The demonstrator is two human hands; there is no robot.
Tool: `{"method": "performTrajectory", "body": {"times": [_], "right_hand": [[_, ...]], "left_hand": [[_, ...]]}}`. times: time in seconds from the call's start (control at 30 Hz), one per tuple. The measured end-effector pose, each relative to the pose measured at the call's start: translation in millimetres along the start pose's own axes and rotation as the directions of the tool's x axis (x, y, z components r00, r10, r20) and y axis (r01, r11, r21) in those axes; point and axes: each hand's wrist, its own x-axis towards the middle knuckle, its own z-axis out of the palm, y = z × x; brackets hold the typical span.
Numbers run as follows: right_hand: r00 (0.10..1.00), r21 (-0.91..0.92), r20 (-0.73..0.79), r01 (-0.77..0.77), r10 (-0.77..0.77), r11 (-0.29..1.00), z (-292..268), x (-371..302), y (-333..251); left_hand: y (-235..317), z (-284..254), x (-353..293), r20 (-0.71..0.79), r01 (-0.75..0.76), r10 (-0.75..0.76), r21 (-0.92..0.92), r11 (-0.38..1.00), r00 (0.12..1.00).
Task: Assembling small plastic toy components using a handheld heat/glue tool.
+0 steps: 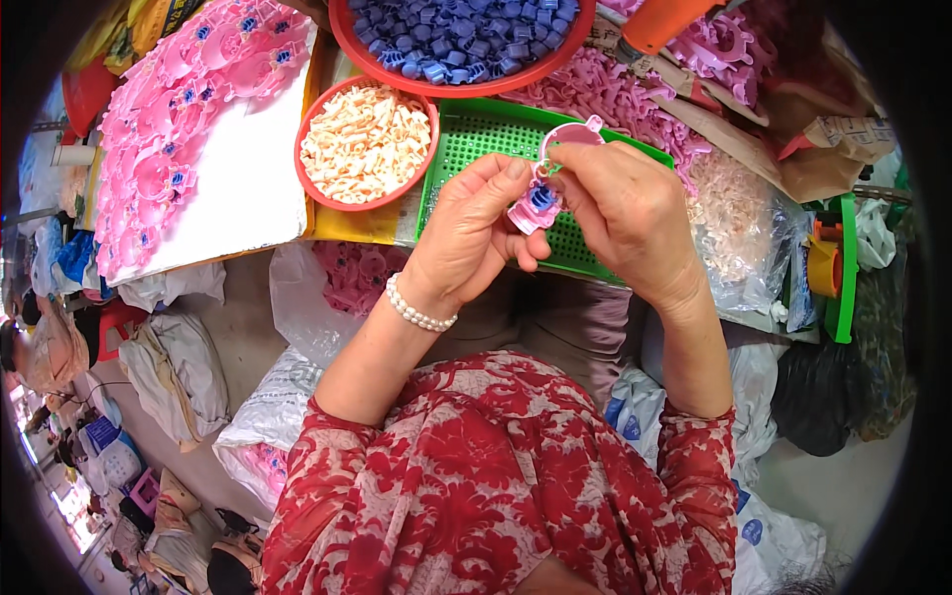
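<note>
In front of me, above a green perforated tray (466,129), my left hand (458,238) pinches a small pink plastic part (526,218) with a dark blue insert (541,196) set in it. My right hand (635,213) is closed, with thumb and forefinger at the upper end of the same part. A tiny green bit (552,168) shows by those fingertips. Past the right fingers sticks out a curved pink piece (573,133) with a small loop at its tip. Whether it joins the held part is hidden by the fingers.
A red bowl (367,198) of cream pieces stands left of the tray; a larger red basin (466,89) of blue pieces lies behind. Pink assemblies (154,178) cover part of a white board (238,198) at left. Loose pink parts (595,94) and plastic bags (759,268) lie right.
</note>
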Motion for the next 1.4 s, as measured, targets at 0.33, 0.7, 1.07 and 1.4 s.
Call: {"method": "performTrajectory", "body": {"times": [0.33,0.7,1.07,1.4], "right_hand": [[1.000,0.075,-0.001,-0.015,0.015,0.997,-2.6,2.9,3.7],[0.996,0.038,0.018,-0.091,0.090,0.995,4.9,3.0,1.3],[0.987,0.123,-0.100,-0.111,0.124,0.986,8.0,2.0,-5.9],[0.994,0.061,-0.076,-0.077,0.081,0.995,8.0,0.7,-1.8]], "left_hand": [[0.9,-0.5,1.3,0.026,0.011,-0.011,0.009,1.000,1.000],[-0.6,-1.7,1.3,0.018,0.010,-0.010,0.026,1.000,1.000],[-0.1,-2.0,0.9,0.027,-0.003,0.003,0.030,1.000,1.000],[-0.7,-1.9,1.6,0.034,-0.008,0.007,0.047,0.999,0.999]]}}
